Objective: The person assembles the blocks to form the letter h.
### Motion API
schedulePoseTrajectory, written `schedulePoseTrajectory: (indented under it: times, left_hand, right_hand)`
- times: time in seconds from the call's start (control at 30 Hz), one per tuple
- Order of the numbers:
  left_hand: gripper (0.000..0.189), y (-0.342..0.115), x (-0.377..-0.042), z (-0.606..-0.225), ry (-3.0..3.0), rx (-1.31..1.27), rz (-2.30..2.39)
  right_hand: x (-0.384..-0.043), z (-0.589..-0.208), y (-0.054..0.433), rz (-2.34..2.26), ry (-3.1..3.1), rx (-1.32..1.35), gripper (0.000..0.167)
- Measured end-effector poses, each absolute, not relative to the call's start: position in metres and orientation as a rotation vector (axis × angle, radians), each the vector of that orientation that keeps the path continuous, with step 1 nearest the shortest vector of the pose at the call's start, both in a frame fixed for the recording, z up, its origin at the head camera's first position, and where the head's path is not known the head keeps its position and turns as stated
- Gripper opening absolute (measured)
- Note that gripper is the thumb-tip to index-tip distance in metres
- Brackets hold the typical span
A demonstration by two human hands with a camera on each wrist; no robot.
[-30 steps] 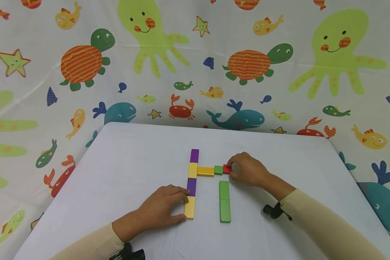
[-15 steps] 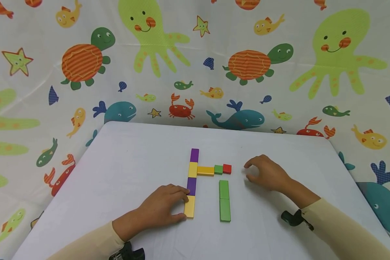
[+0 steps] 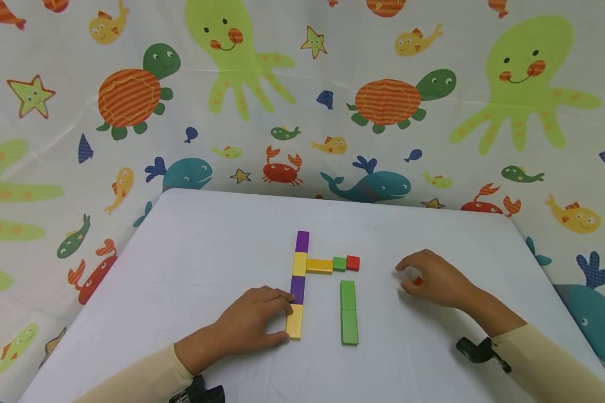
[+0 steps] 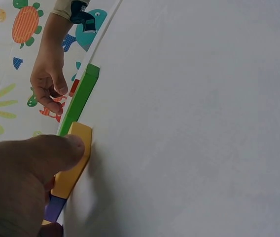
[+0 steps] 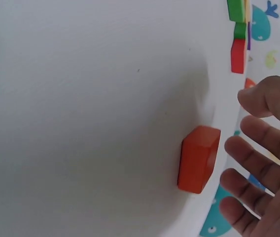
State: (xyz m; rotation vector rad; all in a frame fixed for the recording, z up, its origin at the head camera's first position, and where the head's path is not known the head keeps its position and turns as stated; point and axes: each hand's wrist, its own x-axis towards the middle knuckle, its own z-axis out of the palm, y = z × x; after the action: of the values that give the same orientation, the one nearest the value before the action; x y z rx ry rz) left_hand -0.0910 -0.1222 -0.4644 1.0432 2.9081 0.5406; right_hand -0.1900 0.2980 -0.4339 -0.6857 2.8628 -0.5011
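Note:
In the head view my left hand (image 3: 249, 320) rests beside the lower end of a column of purple and yellow blocks. Its fingertips touch the left edge near where the lower purple block (image 3: 297, 290) meets the bottom yellow block (image 3: 294, 323); the thumb lies against that yellow block (image 4: 76, 165) in the left wrist view. My right hand (image 3: 438, 280) hovers over the table at the right, fingers loosely bent and apart. A loose red block (image 5: 198, 159) stands on the table by these fingers, partly hidden behind the hand in the head view.
From the column a row runs right: a yellow block (image 3: 320, 266), a small green block (image 3: 339, 263) and a red block (image 3: 353, 263). Below it, two green blocks (image 3: 349, 312) lie end to end. A curtain with sea animals (image 3: 282, 73) hangs behind the white table (image 3: 206, 240).
My right hand has left the red block at the row's end and moved right and toward me, to the loose red block. The left hand has stayed put.

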Motion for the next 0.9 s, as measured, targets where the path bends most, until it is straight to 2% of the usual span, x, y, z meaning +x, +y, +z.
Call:
schedulePoseTrajectory:
  times: [0.9]
  left_hand:
    - [0.036,-0.122,-0.091,-0.464,2.908,1.043,0.530]
  right_hand:
    - [-0.184,-0.439,0.337,-0.559,2.739,-0.661,0.036]
